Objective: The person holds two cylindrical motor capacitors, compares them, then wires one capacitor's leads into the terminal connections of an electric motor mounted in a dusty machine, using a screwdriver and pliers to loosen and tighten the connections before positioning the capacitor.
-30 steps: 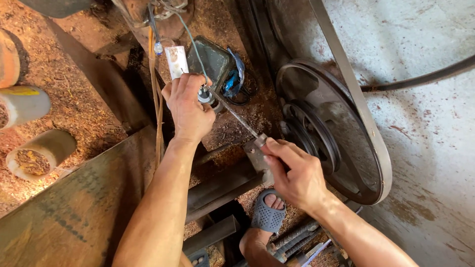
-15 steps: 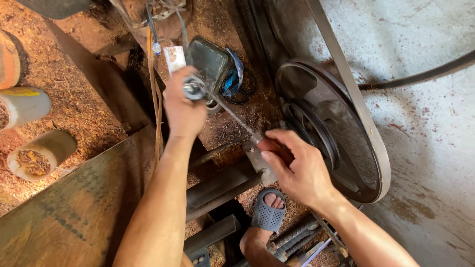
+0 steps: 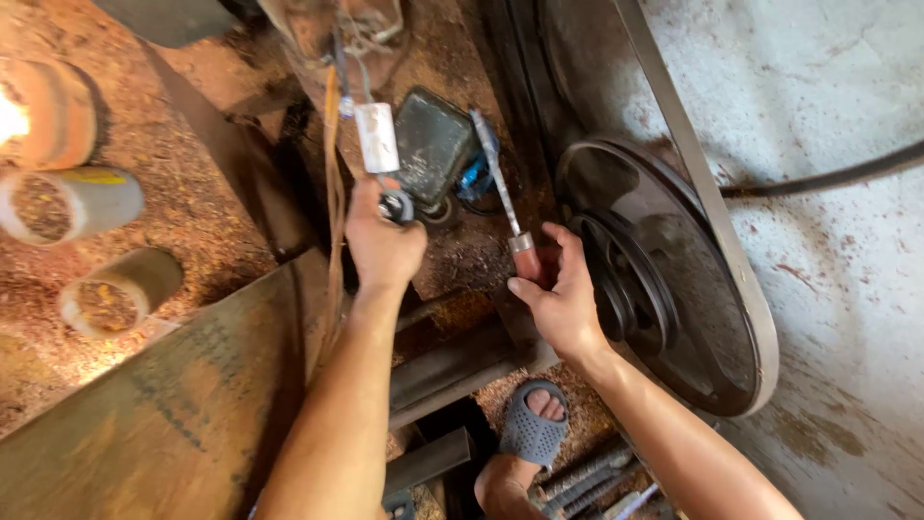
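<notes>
My left hand is closed around a small metal fitting, just below a white cylindrical part that hangs from wires. My right hand grips the reddish handle of a long thin metal tool. The tool's shaft points up and slightly left, past a dark square motor housing with a blue part beside it. Both hands hover over sawdust-covered machine parts, about a hand's width apart.
A large dark pulley wheel with a grey belt stands right of my right hand. Steel angle bars lie below. Several wooden cylinders rest in sawdust at left. My sandalled foot is at the bottom.
The tool has swung from lying diagonally between both hands to pointing upward in my right hand alone. My left hand has stayed on the metal fitting. The camera has tilted down slightly.
</notes>
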